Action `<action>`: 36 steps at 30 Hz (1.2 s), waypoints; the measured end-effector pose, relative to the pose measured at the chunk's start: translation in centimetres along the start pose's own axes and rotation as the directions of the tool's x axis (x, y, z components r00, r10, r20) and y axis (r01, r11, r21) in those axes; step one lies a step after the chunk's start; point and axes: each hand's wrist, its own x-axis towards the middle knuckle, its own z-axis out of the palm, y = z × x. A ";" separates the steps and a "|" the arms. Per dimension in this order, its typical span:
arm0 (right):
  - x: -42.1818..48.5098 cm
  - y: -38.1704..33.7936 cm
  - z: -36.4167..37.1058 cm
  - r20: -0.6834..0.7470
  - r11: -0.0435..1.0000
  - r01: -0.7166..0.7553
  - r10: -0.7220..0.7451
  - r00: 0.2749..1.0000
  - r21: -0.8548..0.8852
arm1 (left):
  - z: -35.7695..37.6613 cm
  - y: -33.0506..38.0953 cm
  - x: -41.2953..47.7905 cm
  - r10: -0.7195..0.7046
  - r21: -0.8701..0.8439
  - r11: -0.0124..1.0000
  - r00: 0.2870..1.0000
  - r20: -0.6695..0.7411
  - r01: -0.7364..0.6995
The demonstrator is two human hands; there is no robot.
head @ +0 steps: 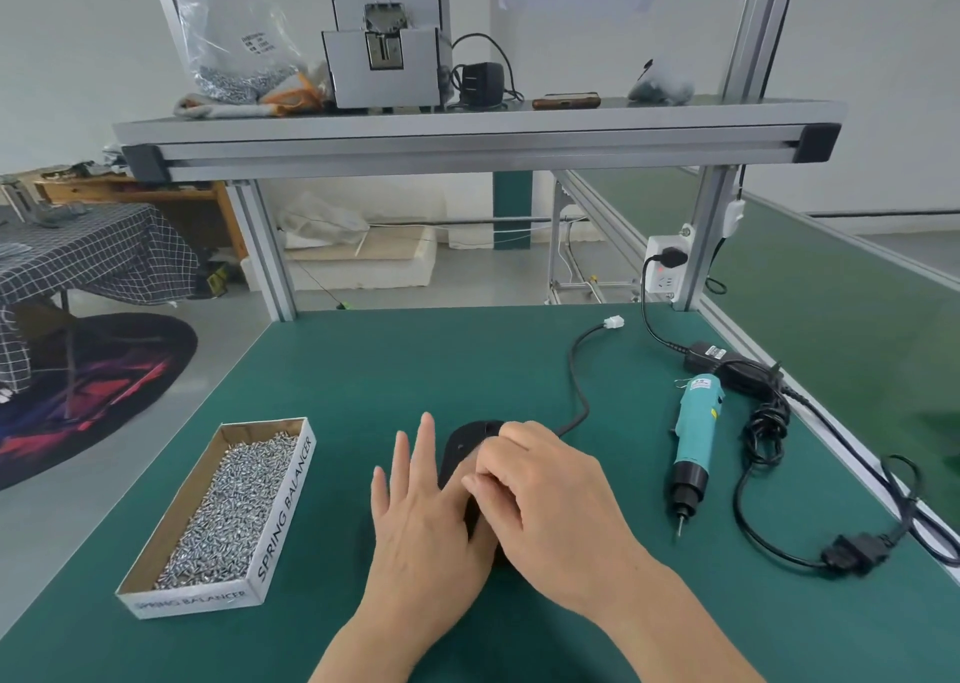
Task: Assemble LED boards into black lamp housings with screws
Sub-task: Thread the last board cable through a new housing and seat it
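Note:
A black lamp housing (460,448) lies on the green mat (395,370) in front of me, mostly covered by both hands. My left hand (421,516) rests against its left side with straight, spread fingers. My right hand (545,485) lies on top of the housing with its fingers curled down over it; what sits under them is hidden. The housing's black cable (579,386) runs back to a white connector (614,322). No LED board shows.
A cardboard box (283,511) full of silver screws (234,500) stands to the left. A teal electric screwdriver (693,438) lies to the right, tip toward me, with its coiled cord and power adapter (727,362). An aluminium shelf (467,131) spans overhead.

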 end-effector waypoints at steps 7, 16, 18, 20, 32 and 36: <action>-0.1 -0.4 -0.1 -0.105 0.996 0.082 -0.084 0.991 -0.023 | 1.3 -0.3 0.2 -0.019 0.017 1.000 0.997 0.072 0.018; -0.8 0.7 0.6 -0.162 0.995 0.031 -0.015 0.987 0.098 | -0.3 0.4 0.0 -0.104 -0.057 0.992 0.985 0.134 0.113; -0.2 1.2 0.2 -0.171 0.983 -0.007 0.039 0.985 0.182 | -1.4 0.9 0.5 -0.111 -0.199 0.970 0.984 0.137 0.137; 0.2 1.4 -0.1 -0.167 0.963 -0.033 0.080 0.983 0.266 | -2.1 0.9 1.0 -0.087 -0.358 0.924 0.985 0.152 0.137; 2.8 2.5 -3.2 0.086 0.195 -0.220 0.530 0.844 0.956 | -4.7 -1.1 1.8 0.211 -0.789 0.614 0.966 0.150 -0.011; 3.2 2.2 -3.2 0.148 0.030 -0.218 0.643 0.751 0.976 | -5.6 0.3 2.2 0.217 -0.907 0.420 0.973 0.078 -0.021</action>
